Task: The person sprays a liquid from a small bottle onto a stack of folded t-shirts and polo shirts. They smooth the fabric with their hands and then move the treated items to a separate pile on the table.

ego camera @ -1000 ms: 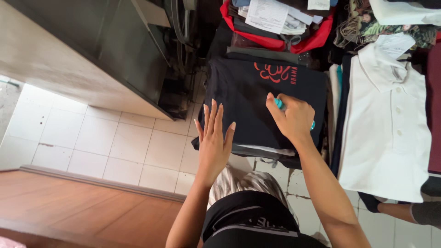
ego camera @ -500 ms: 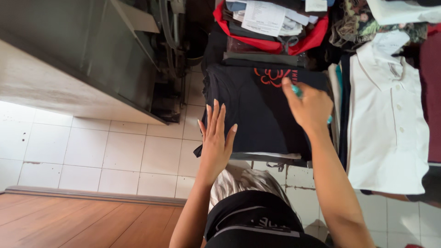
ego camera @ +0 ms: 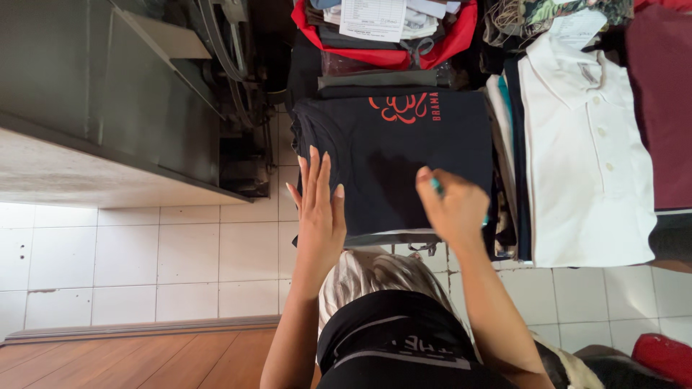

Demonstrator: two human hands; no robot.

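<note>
Both hands sat on the folded black T-shirt [ego camera: 393, 158], which topped a clothes pile between a white polo shirt [ego camera: 584, 151] and a red bag [ego camera: 454, 39]. Left hand [ego camera: 318, 216] lay flat at its left edge, fingers together and extended; right hand [ego camera: 453, 209] was curled around a small teal marker [ego camera: 437, 186].

Left hand [ego camera: 318, 209] flat on folded black shirt [ego camera: 393, 155]; right hand [ego camera: 452, 205] gripping teal pen [ego camera: 437, 186] on shirt; white polo [ego camera: 580, 151] right of shirt.
</note>
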